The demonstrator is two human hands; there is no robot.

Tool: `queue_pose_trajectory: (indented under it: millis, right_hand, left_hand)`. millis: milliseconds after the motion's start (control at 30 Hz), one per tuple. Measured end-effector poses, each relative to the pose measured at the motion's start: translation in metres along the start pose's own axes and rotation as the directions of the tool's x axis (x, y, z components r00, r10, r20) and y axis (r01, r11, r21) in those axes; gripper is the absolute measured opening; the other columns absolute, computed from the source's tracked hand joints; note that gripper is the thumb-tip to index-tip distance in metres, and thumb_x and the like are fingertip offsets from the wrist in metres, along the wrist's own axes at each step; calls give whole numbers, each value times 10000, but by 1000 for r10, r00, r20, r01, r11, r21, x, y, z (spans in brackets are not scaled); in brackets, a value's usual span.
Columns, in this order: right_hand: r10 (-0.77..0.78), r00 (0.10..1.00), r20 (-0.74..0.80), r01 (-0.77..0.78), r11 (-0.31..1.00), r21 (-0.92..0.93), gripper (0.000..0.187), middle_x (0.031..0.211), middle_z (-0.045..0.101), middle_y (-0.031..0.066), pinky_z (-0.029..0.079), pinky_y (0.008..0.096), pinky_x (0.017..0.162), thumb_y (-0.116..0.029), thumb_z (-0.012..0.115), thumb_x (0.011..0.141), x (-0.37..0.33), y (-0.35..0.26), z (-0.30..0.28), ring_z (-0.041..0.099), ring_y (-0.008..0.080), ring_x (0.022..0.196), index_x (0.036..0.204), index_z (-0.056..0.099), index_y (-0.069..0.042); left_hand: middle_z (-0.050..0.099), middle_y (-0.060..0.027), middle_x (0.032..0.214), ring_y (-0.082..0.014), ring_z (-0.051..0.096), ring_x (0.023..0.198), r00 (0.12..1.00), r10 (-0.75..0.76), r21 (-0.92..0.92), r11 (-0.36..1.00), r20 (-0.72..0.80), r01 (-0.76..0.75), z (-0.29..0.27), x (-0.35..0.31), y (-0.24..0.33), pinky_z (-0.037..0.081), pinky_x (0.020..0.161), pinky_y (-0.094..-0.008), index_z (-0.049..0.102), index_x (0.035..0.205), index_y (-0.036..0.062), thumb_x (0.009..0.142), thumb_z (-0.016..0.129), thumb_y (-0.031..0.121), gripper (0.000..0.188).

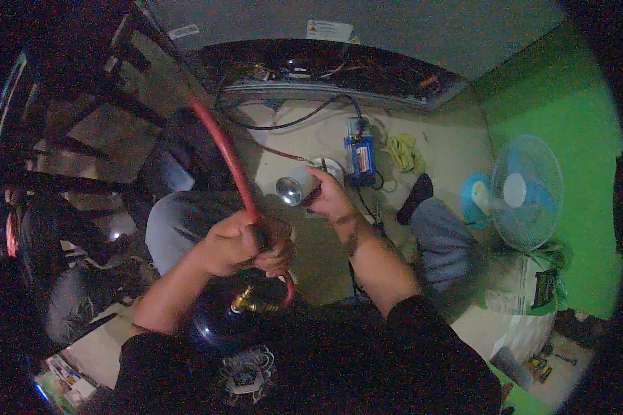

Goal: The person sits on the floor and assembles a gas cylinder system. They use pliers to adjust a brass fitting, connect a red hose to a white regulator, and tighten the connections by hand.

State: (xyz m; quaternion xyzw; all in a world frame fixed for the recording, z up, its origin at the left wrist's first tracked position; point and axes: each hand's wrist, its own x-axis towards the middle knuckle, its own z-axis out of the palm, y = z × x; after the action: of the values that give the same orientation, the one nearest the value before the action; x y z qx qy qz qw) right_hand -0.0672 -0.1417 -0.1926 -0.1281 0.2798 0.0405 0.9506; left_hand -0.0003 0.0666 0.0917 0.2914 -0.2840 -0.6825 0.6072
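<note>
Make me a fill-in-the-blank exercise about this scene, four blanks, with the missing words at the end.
1. The left hand grips a hose that is ____ in colour.
2. The ____ hand holds a shiny-ended cylinder.
3. The wall behind the fan is coloured ____.
4. Crumpled yellowish fabric lies beside the blue device on the ____.

Missing words: red; right; green; floor.

Hose (233,153) part-hidden by left grip (244,243)
</note>
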Motion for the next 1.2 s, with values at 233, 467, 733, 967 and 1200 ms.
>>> queue_pose_trajectory:
  millis: [233, 467, 733, 967, 1200]
  right_hand:
    - [-126, 984, -125, 152, 962, 225, 368, 1165, 630, 114, 487, 551, 969, -300, 682, 892, 29, 5, 29, 603, 316, 1118, 1184, 588, -96]
    - [-16, 979, -205, 56, 980, 190, 402, 1201, 611, 132, 464, 555, 996, -301, 652, 920, 26, -29, 64, 592, 338, 1121, 1237, 546, -79]
    - [59, 991, -118, -47, 994, 100, 444, 1180, 626, 137, 475, 540, 993, -241, 699, 893, 46, -14, 55, 603, 338, 1115, 1257, 526, -56]
    - [30, 994, -106, -5, 974, 228, 395, 1192, 628, 149, 485, 549, 980, -240, 695, 891, 65, -6, 32, 614, 349, 1097, 1210, 571, -42]
    - [-157, 962, -224, 114, 975, -192, 389, 1194, 633, 137, 479, 556, 982, -251, 671, 910, 73, 9, 3, 617, 347, 1092, 1214, 571, -31]
  left_hand:
    - [394, -15, 652, -158, 384, 580, 997, 12, -31, 999, -72, -14, -5, -3, 18, 386, 581, -337, 430, 772, 74, 910, 559, 645, 602]
    - [401, -15, 688, -159, 380, 600, 999, 15, -82, 996, -49, -19, -18, -3, 17, 389, 595, -338, 425, 770, 83, 925, 558, 614, 569]
    - [420, -22, 707, -165, 416, 624, 994, 10, 6, 1000, -107, -10, -35, -10, 21, 407, 611, -349, 446, 797, 77, 929, 527, 637, 581]
    - [422, -12, 711, -159, 422, 649, 993, -35, -43, 999, -112, 31, -37, -7, 19, 395, 614, -323, 455, 799, 79, 929, 513, 653, 591]
    - [425, -2, 717, -153, 405, 649, 997, -1, -18, 1000, -84, 0, -40, -4, 23, 357, 596, -312, 448, 787, 90, 950, 523, 609, 549]
